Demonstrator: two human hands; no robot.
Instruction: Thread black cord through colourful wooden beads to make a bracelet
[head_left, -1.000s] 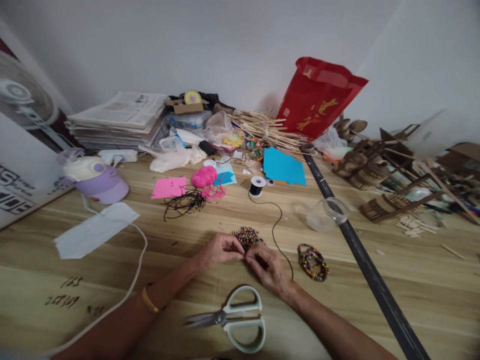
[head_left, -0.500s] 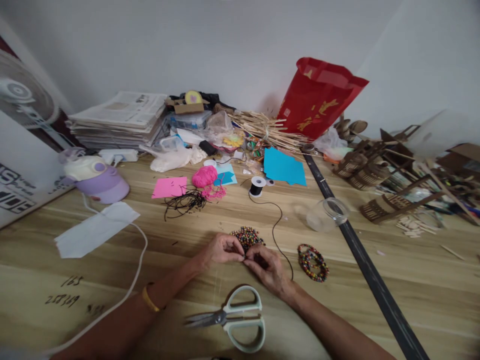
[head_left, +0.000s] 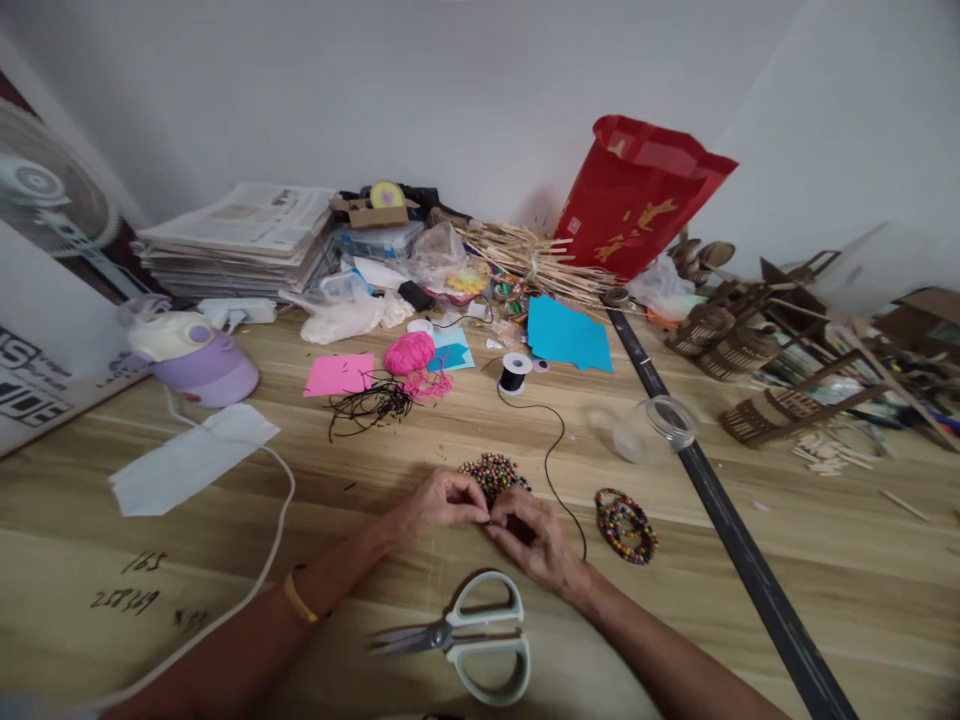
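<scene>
My left hand (head_left: 451,500) and my right hand (head_left: 534,538) meet fingertip to fingertip just in front of a pile of small multicoloured beads (head_left: 493,474). Both are closed in a pinch; whatever sits between the fingertips is too small to make out. A black cord (head_left: 551,450) runs from a white-ended spool (head_left: 514,376) and disappears under my right hand near the wrist. To the right lie beaded bracelets (head_left: 627,527) in a small stack. Scissors (head_left: 465,637) with pale green handles rest on the table nearest me, blades partly apart and pointing left.
Black cord pieces (head_left: 371,405), pink yarn (head_left: 409,353) and pink paper (head_left: 339,375) lie beyond my left hand. A clear container (head_left: 645,432) lies by a dark strip (head_left: 739,530). A white cable (head_left: 276,545) crosses the left side. Woven baskets (head_left: 757,415) stand right.
My right fingers have shifted very slightly, and the fingertips of both hands stay together. Everything else lies as before.
</scene>
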